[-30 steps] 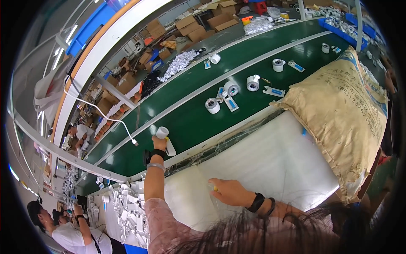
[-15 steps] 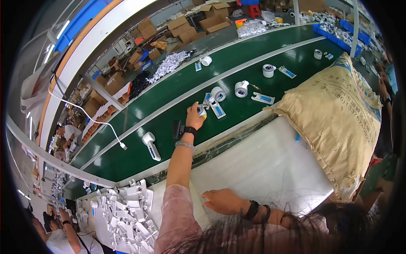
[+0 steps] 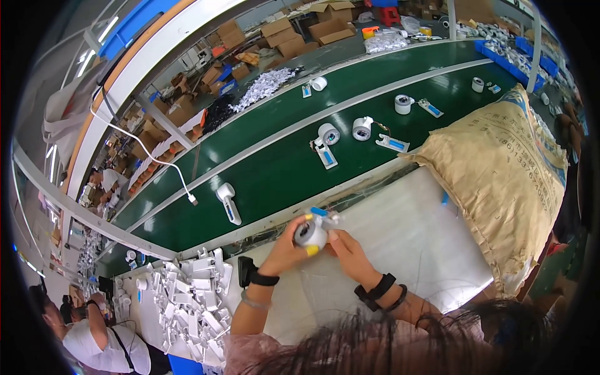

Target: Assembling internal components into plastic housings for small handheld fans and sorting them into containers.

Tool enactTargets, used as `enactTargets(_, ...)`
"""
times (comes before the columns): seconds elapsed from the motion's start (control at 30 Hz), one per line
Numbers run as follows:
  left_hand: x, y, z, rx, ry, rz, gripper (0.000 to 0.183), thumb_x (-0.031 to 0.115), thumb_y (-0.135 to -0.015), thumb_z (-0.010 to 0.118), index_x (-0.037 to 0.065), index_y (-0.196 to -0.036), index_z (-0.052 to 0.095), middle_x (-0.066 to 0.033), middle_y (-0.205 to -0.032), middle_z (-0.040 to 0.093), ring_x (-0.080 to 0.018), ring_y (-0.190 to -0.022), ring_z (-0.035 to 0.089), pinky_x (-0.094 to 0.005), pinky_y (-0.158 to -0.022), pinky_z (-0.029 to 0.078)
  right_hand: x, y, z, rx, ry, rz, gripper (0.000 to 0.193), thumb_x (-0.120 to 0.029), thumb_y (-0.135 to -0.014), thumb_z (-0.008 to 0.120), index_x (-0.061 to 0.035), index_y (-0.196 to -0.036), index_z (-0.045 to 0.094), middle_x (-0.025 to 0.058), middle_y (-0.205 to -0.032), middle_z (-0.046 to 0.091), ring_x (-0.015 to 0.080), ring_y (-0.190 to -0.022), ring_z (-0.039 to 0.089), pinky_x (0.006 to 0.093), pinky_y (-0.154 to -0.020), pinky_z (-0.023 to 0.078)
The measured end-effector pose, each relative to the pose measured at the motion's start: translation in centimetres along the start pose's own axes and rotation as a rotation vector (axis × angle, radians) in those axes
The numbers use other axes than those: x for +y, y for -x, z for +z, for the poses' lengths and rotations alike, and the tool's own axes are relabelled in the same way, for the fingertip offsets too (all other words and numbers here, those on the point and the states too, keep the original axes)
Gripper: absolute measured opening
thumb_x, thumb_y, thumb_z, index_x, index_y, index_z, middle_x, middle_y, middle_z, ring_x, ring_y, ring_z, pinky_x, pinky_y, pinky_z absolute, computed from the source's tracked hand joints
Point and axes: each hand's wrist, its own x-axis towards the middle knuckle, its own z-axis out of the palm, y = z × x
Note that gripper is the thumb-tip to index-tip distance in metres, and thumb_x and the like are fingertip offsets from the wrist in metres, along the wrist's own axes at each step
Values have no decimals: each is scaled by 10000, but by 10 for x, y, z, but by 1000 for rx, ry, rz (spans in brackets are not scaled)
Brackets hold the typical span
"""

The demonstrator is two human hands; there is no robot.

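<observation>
Conveyor belt [image 3: 275, 181], green, runs across the view. Worktable [image 3: 412, 231] w/ pale sheet on top sits alongside, person's side. Big tan sack [image 3: 500, 175] stands at R end, its L corner reaching the belt's near edge. Pile of white parts [image 3: 194, 300], loose & jumbled, covers the L end; lots of stock there, none of it in hand.

L hand [image 3: 287, 253] & R hand [image 3: 355, 256] meet over the table's far edge. L fingers curl round a white round head [image 3: 309, 235], holding it. R fingers narrow, up against the head's R side; can't tell if they grip or just touch.

Progress, as far as it shows: 1 closed unit [image 3: 228, 203] lies on the belt L of the hands, head & handle looking joined as one, so prob. the furthest along. Approx 5 open units [image 3: 361, 129] lie further R & back, strips beside their heads; those look undone. Held one seems part-way at best: blue piece [image 3: 319, 211] sticks out past the head's far side, not housed. Small bits by it too blurred to ID. Yellow fingertip cover [image 3: 312, 250] on L hand presses the head's near side.
</observation>
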Motion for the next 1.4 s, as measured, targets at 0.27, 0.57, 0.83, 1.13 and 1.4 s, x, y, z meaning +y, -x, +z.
enactTargets(0.27, 11, 65, 36, -30, 65, -64, 700, 13, -780, 672, 77, -1392, 339, -99, -1315, 455, -205, -1169, 495, -324, -949, 425, 2, -9, -4, -165, -86, 299, 323, -281, -970, 505, 18, -1004, 623, 48, -877, 639, 121, -838, 604, 250, -758, 486)
enactTargets(0.57, -3, 71, 24, 132, 106, 107, 602, 17, -810, 568, 42, -1383, 383, -105, -1399, 407, -192, -1266, 405, -347, -1021, 360, -49, 4, -7, -957, -94, 417, 300, -240, -986, 467, 25, -1004, 606, 85, -932, 635, 161, -837, 628, 286, -781, 492)
enactTargets(0.83, -23, 71, 30, 15, 402, -110, 396, 109, -886, 573, 16, -1263, 494, -33, -1106, 597, -123, -1015, 556, -275, -900, 438, -50, 3, -8, -758, -246, 631, 319, -289, -962, 504, 5, -976, 627, 89, -870, 653, 156, -780, 641, 260, -722, 508)
enactTargets(1.13, -46, 37, -24, 198, 237, -222, 334, 119, -862, 579, 27, -1178, 522, -45, -943, 642, -116, -785, 612, -248, -673, 491, -18, -5, -10, -230, 209, 212, 317, -274, -915, 566, 0, -1074, 576, 89, -907, 643, 151, -859, 602, 288, -771, 482)
enactTargets(1.4, -93, -22, -121, 1038, -920, -4, 487, 32, -699, 658, 4, -1161, 504, -211, -1119, 540, -404, -1065, 489, -463, -923, 385, 0, -14, -18, -224, 377, -47, 219, -165, -891, 615, -4, -1038, 597, 24, -877, 613, 86, -800, 561, 242, -719, 470)
